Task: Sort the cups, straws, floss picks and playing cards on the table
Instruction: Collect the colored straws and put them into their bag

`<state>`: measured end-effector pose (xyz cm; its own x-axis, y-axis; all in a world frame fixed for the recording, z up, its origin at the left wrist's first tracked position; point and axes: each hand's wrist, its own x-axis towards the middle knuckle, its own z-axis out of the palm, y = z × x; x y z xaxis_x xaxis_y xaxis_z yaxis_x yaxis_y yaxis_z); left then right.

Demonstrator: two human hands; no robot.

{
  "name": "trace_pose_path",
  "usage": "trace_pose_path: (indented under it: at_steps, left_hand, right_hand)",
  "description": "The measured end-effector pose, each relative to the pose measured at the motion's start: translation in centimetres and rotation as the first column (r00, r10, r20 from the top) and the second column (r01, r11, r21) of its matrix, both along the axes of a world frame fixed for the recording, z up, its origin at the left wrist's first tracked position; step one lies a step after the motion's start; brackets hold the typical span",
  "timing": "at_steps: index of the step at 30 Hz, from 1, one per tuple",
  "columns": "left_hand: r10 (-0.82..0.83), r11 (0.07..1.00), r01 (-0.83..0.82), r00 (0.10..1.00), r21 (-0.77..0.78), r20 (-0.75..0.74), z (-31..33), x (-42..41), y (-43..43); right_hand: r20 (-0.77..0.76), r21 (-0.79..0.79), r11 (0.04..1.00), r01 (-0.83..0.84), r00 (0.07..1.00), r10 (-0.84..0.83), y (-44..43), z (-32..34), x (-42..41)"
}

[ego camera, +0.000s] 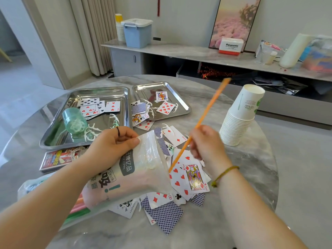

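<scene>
My right grip (pixel 206 142) pinches a long orange plastic straw (pixel 209 108), whose low end is at the mouth of the printed clear plastic bag (pixel 143 168) that my left grip (pixel 115 142) clamps by its edge. White paper cups (pixel 239 119) stand stacked. Playing cards (pixel 186 175) and white floss picks (pixel 93 130) lie mixed over the grey marble counter (pixel 251 159) and two steel trays (pixel 59 112), so most sorting remains. A long sideboard (pixel 179 51) runs behind.

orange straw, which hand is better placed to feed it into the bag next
Right. The right hand pinches the orange straw, whose lower tip sits by the edge of the bag; the left hand is busy holding the bag.
</scene>
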<state>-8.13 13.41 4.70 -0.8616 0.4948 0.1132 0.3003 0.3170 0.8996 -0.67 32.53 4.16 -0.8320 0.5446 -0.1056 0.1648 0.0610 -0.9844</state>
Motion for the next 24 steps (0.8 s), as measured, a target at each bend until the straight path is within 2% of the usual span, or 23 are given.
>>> trace_pose_path:
  at_steps: [3,7,10,15,20,24]
  left_hand:
    - [0.022,1.0,-0.022,1.0,0.014,0.013,-0.1,-0.4,-0.1]
    - [0.029,0.999,-0.029,1.0,0.015,0.001,-0.1,-0.3,0.0]
    - [0.04,0.999,-0.04,0.999,0.023,-0.008,0.0,-0.1,0.2]
    - [0.073,0.996,-0.072,0.997,0.057,-0.022,0.2,0.3,0.9]
    - [0.093,0.992,-0.09,0.995,0.084,-0.025,0.4,0.6,1.4]
    - [0.082,0.995,-0.079,0.996,0.066,-0.04,0.7,0.8,1.9]
  right_hand:
    - [-0.257,-0.225,0.971,0.085,0.956,-0.143,0.8,2.1,1.6]
    - [-0.354,-0.282,0.957,0.073,0.919,-0.175,0.5,3.1,2.5]
    - [-0.334,-0.233,0.971,0.053,0.933,-0.131,-0.5,2.8,2.3]
    - [-0.318,-0.242,0.97,-0.025,0.947,-0.055,-1.6,2.3,2.3]
    - [-0.286,-0.356,0.926,-0.122,0.958,0.017,-2.2,2.1,2.2]
    - [-0.133,-0.199,0.948,-0.247,0.966,0.224,-3.3,1.5,2.1]
